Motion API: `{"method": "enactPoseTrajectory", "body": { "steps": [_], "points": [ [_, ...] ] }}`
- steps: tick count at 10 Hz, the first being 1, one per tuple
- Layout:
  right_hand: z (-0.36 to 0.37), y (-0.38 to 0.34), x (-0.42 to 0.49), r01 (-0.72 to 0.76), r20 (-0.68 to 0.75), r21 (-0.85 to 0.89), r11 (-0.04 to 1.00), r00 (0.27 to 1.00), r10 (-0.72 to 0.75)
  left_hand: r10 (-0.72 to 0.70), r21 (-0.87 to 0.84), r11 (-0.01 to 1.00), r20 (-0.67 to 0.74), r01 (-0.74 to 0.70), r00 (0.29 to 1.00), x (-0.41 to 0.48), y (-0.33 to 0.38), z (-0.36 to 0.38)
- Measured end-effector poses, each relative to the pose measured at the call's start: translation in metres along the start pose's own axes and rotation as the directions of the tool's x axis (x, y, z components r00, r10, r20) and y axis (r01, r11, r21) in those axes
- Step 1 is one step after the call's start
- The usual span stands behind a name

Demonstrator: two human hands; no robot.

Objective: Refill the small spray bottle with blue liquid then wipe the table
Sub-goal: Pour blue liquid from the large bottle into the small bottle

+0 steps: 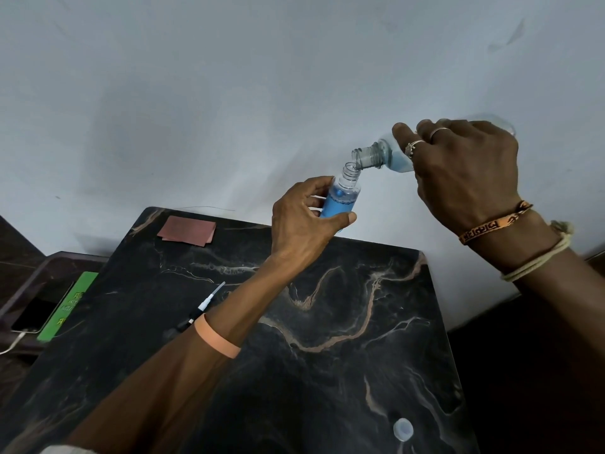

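My left hand (304, 221) gripping the small spray bottle (340, 199) above the table (327, 322), my right hand (465, 172) holding the refill bottle (386, 155) tilted, mouth touching its neck

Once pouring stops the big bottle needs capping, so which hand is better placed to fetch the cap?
Probably the right hand: the cap lies on its side of the table; the left hand grips the small bottle.

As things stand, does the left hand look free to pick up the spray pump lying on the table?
Probably not yet. The left hand grips the small spray bottle while the right hand tips the larger bottle into it. The spray pump lies on the table right by the left forearm.
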State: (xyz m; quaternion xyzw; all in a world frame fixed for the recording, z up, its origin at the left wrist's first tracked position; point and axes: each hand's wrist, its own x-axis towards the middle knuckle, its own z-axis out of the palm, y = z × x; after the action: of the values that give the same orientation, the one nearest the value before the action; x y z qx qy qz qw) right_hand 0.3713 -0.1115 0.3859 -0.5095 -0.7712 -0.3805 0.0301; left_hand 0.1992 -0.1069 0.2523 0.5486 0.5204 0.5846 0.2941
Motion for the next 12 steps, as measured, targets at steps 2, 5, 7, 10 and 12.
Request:
{"method": "enactPoseTrajectory", "body": {
  "steps": [2,5,7,10,12],
  "points": [
    [0.0005,0.0011,0.0009,0.006,-0.024,0.007,1.0,1.0,-0.006,-0.004,-0.005,1.0,-0.002,0.004,1.0,0.0003,0.0001,0.0005],
    [-0.0012,0.0,0.0014,0.017,-0.018,0.01,1.0,1.0,-0.017,0.001,-0.005,1.0,-0.001,-0.001,1.0,-0.0011,0.0013,-0.0018],
    [-0.0035,-0.0007,0.0008,0.023,-0.036,0.01,1.0,0.999,-0.022,0.008,-0.003,1.0,-0.001,-0.008,1.0,-0.0023,0.0023,-0.0028],
    [-0.0055,-0.001,-0.0008,0.018,-0.037,0.023,1.0,0.999,-0.018,0.02,0.007,1.0,0.004,-0.02,1.0,-0.0045,0.0033,-0.0044],
    [-0.0071,-0.0022,-0.0009,0.02,-0.047,0.005,1.0,0.999,-0.02,0.028,0.012,1.0,-0.001,-0.028,1.0,-0.0055,0.0038,-0.0051]
  ]
}}
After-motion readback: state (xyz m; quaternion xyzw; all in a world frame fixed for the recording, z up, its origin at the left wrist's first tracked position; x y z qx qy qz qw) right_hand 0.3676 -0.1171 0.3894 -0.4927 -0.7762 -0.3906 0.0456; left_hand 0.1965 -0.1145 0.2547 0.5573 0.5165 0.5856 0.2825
